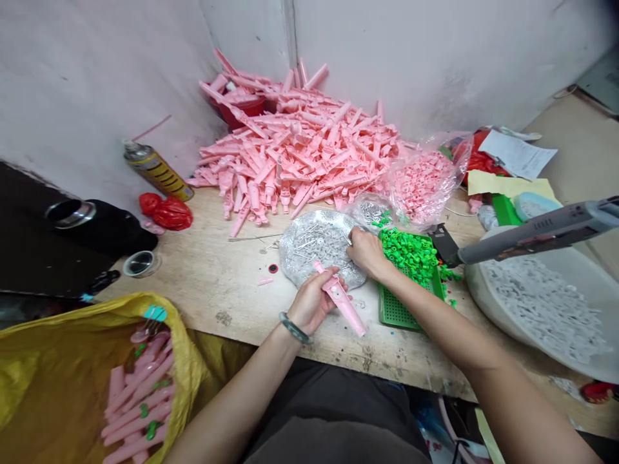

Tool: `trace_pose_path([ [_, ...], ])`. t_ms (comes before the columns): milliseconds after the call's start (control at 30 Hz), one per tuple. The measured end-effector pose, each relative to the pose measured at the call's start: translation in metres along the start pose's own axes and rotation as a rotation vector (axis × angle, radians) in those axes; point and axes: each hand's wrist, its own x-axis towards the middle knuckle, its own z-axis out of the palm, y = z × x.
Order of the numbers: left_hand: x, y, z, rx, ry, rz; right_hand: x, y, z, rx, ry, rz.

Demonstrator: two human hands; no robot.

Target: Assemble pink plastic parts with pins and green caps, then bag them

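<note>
My left hand [316, 299] is closed around a pink plastic handle shell [342, 303], which slants down to the right above the front of the table. Over the right rim of a shallow silvery dish [290, 258], the fingers of my right hand [365, 251] are pinched together; whatever is in them is too small or hidden to name. Small whitish plastic parts [324, 248] and thin metal pins fill that dish. Just right of it, a green basket [403, 316] holds many small bright green parts [411, 254], and my right forearm passes over its front.
A big heap of pink shells [309, 148] lies against the wall, beside a clear bag of small pink parts [420, 183]. At right, a grey tool [536, 232] juts over a white basin [483, 283]. A spray can [157, 169] and yellow sack [188, 361] are left.
</note>
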Motion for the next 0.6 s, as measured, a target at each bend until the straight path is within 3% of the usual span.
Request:
trace_pose_path([
  [100, -0.003, 0.004, -0.002, -0.026, -0.078, -0.052, -0.006, 0.007, -0.005, 0.048, -0.032, 0.011],
  [167, -0.002, 0.005, -0.004, 0.049, -0.082, -0.013, -0.015, 0.015, -0.013, 0.118, 0.015, -0.091],
  [267, 0.001, 0.003, -0.007, 0.198, -0.113, 0.022, -0.032, 0.023, -0.028, 0.300, 0.108, -0.447],
  [333, 0.003, 0.001, -0.008, 0.278, -0.160, 0.027, -0.044, 0.025, -0.038, 0.383, 0.098, -0.715],
  [400, 0.004, -0.001, -0.008, 0.319, -0.206, 0.033, -0.055, 0.023, -0.043, 0.352, 0.074, -0.888],
  [467, 0.005, -0.002, -0.007, 0.325, -0.242, 0.042, -0.063, 0.022, -0.046, 0.256, 0.082, -0.956],
  [600, 0.005, 0.000, -0.007, 0.316, -0.275, 0.063, -0.068, 0.015, -0.044, 0.155, 0.074, -0.964],
])
